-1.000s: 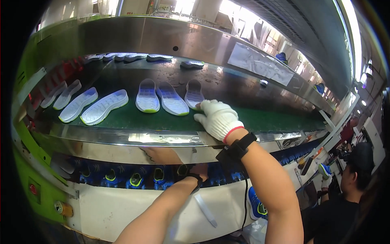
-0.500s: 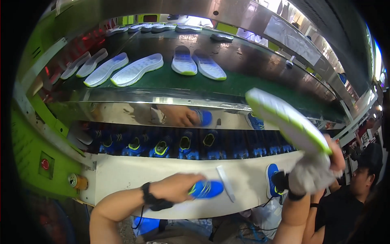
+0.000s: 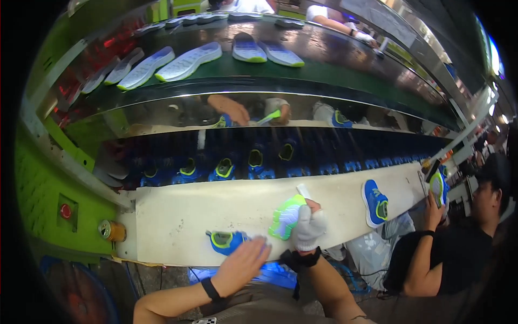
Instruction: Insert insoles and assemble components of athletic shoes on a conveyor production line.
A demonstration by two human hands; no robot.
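Note:
My left hand [image 3: 245, 264] lies over the toe end of a blue shoe upper [image 3: 222, 242] on the white bench, its fingers stretched out and slightly blurred. The shoe's lime-edged opening shows to the left of the hand. My right hand [image 3: 309, 229], in a pale glove with bare fingertips, grips a white and lime shoe sole [image 3: 286, 217] by its right side. The sole's patterned green underside faces up, close above the bench. Just behind that hand, part of a flat white strip [image 3: 303, 190] shows.
Another blue shoe [image 3: 373, 202] stands on the right of the bench [image 3: 172, 216]. Blue shoes [image 3: 224, 168] line the rack behind it. Pale soles [image 3: 191, 62] lie on the green conveyor [image 3: 345, 97]. A can [image 3: 112, 230] stands at left; a co-worker [image 3: 464, 237] holds a shoe at right.
My right hand has brought the sole down from the upper right to the bench's middle. The blue shoe has shifted left, and my left hand has moved from its heel end to its toe.

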